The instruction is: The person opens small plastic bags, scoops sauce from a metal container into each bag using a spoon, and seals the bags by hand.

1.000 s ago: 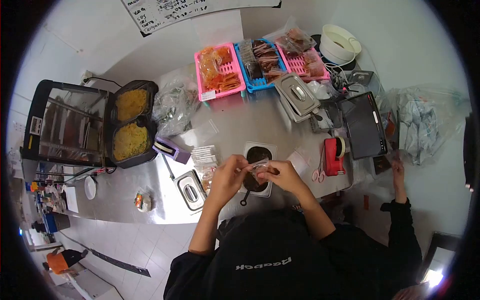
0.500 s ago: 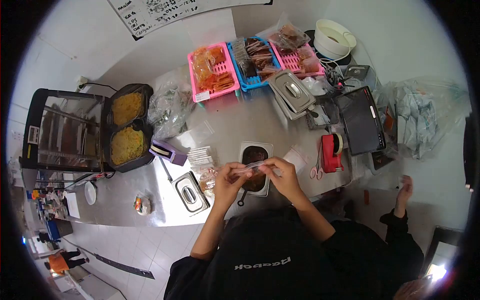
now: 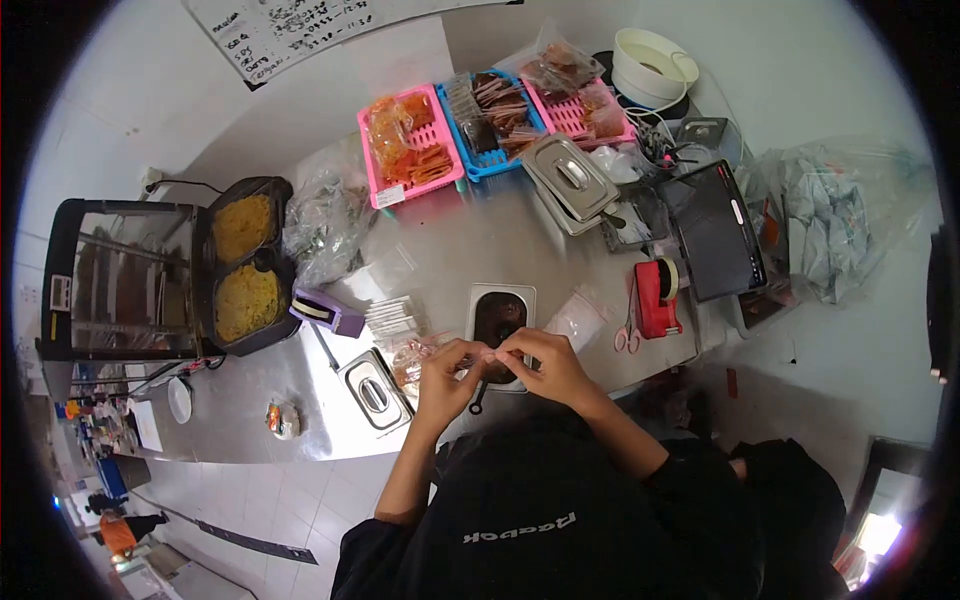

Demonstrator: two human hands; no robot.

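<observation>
Over the near half of a metal container of dark sauce (image 3: 500, 312), my two hands meet fingertip to fingertip. My left hand (image 3: 448, 380) and my right hand (image 3: 550, 365) are both closed in a pinch on a small clear plastic bag (image 3: 474, 364), mostly hidden by the fingers. A dark handle (image 3: 478, 402) sticks out over the container's near edge. Left of it, packets of reddish-brown sauce (image 3: 411, 362) lie close to my left hand. Flat clear bags (image 3: 578, 318) rest to the right of the container.
A steel lid (image 3: 372, 393) and purple tape dispenser (image 3: 328, 312) stand left; a red tape dispenser (image 3: 657, 300) and scissors (image 3: 628, 335) lie right. Behind are a pink basket (image 3: 440, 130), a blue basket (image 3: 487, 165) and lidded steel containers (image 3: 570, 178). Another person's dark sleeve (image 3: 790, 500) is at right.
My hands have drawn closer together, and less of the clear bag shows between them. The other person's raised hand at the right has dropped from view. The camera view has shifted slightly.
</observation>
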